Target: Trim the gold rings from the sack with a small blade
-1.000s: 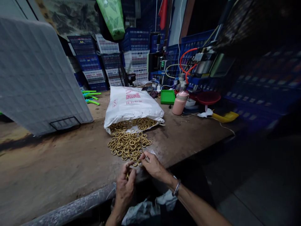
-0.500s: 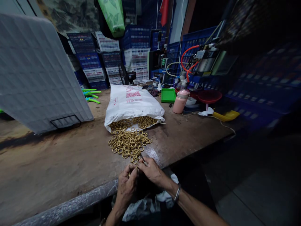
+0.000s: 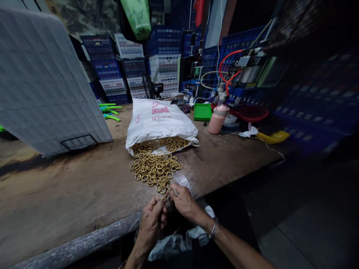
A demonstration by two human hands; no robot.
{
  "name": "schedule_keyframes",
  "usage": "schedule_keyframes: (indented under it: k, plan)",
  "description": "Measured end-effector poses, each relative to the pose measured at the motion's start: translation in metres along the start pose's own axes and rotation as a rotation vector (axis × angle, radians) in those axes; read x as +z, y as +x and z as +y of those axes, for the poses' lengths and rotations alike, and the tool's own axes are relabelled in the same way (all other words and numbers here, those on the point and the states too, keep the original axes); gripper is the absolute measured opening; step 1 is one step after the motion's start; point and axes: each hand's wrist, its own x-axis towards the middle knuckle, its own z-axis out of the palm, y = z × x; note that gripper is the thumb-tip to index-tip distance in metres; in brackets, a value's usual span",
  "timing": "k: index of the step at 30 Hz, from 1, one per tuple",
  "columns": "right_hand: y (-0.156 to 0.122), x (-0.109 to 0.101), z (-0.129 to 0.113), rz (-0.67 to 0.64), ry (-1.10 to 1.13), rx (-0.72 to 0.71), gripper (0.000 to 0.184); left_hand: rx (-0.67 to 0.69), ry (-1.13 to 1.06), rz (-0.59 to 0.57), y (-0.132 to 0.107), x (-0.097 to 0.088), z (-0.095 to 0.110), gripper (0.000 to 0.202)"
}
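Close to the table's front edge, my left hand (image 3: 153,218) is closed, its thumb and fingertips pinching a brass-coloured ring (image 3: 164,198). Right beside it, my right hand (image 3: 183,201) is wrapped round a thin metal tool (image 3: 175,192), mostly hidden by the fingers, so its kind does not show. The fingertips of both hands meet around the ring. Just beyond them lies a heap of loose rings (image 3: 154,168) on the tabletop. It spills from the open mouth of a white woven sack (image 3: 162,119) with red print, lying on its side with more rings inside.
On the left stands a large pale quilted panel (image 3: 50,86), with green clamps (image 3: 110,112) behind it. A green tray (image 3: 202,112), a pink bottle (image 3: 218,119) and a yellow scoop (image 3: 273,137) are at the right. Stacked crates (image 3: 164,65) line the back.
My right hand has drawn slightly right, and the tool's dark tip no longer shows clearly. My left hand has turned a little, with the ring now at its fingertips. The view has shifted slightly.
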Motion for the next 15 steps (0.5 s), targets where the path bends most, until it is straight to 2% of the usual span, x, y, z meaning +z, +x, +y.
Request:
schedule_keyframes:
  k: [2,6,15]
  plan:
    - [-0.004,0.000,0.002,-0.046,-0.125,-0.068,0.011,0.005,-0.011,0.016,0.000,0.000,0.000,0.026]
    - [-0.012,0.001,0.000,-0.136,-0.306,-0.125,0.023,0.021,-0.032,0.019,0.003,-0.003,-0.005,0.026]
    - [-0.013,0.003,-0.006,-0.149,-0.426,-0.118,0.031,0.026,0.042,0.060,0.004,-0.004,-0.006,0.034]
